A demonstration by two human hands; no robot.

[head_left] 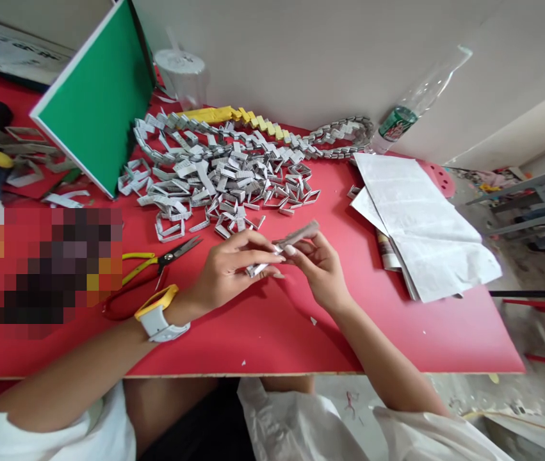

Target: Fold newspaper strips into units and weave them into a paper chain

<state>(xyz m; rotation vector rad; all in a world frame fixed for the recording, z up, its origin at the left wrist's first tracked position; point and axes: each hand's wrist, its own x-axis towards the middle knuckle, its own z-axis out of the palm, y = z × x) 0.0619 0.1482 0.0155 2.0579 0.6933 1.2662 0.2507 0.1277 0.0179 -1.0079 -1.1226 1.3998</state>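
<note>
Near the middle of the red table, my left hand (pixel 234 272) pinches a small folded grey-white paper piece (pixel 257 269) between thumb and fingers. My right hand (pixel 317 266) is closed on a grey paper strip (pixel 301 235), which slants up to the right. The two hands meet at the fingertips, where the papers come together; the exact join is hidden by the fingers. Beyond my hands lies a heap of folded paper links (pixel 234 176). Behind the heap, a woven paper chain (pixel 334 137) with a yellow section (pixel 260 123) runs along the wall.
Scissors with yellow handles (pixel 157 259) lie left of my left hand. A green board (pixel 102 96) stands at the back left, beside a lidded plastic cup (pixel 183 77). White paper sheets (pixel 426 224) lie at the right, with a plastic bottle (pixel 399 121) behind them.
</note>
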